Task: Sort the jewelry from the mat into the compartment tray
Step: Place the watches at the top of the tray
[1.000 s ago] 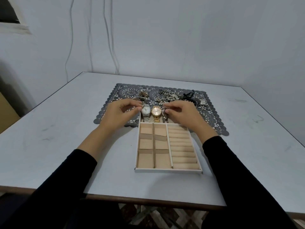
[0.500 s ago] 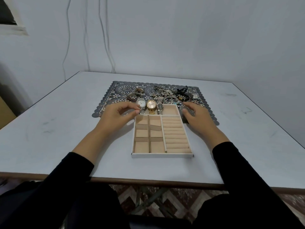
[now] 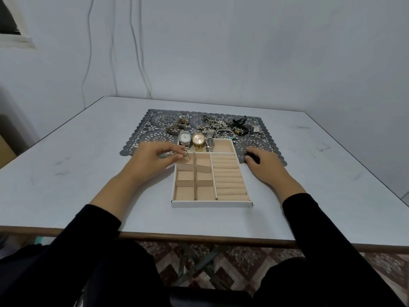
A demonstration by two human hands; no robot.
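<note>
The white compartment tray point(image 3: 212, 204) with beige lining sits in front of me, its far end on the dark lace mat point(image 3: 141, 134). Three watches lie in its far compartment: a silver white-faced watch point(image 3: 185, 137), a gold watch point(image 3: 198, 139) and a small silver watch point(image 3: 209, 142). My left hand point(image 3: 152, 160) pinches a small ring point(image 3: 185, 154) between thumb and forefinger, just over the tray's far-left small compartment. My right hand point(image 3: 265, 166) lies palm down to the right of the tray on the mat's edge, its fingertips curled over a dark patch. A tangled jewelry pile point(image 3: 217, 127) stays on the mat.
On the mat also lie a coiled bracelet point(image 3: 174, 128), a square-faced watch point(image 3: 255, 128) and several small rings point(image 3: 254, 140). The grey table point(image 3: 66, 173) ends in a brown front edge close to my body. A wall stands behind the table.
My right hand left the watches and moved to the right of the tray. My left hand came a little toward me and now holds a ring over the tray's far-left compartment.
</note>
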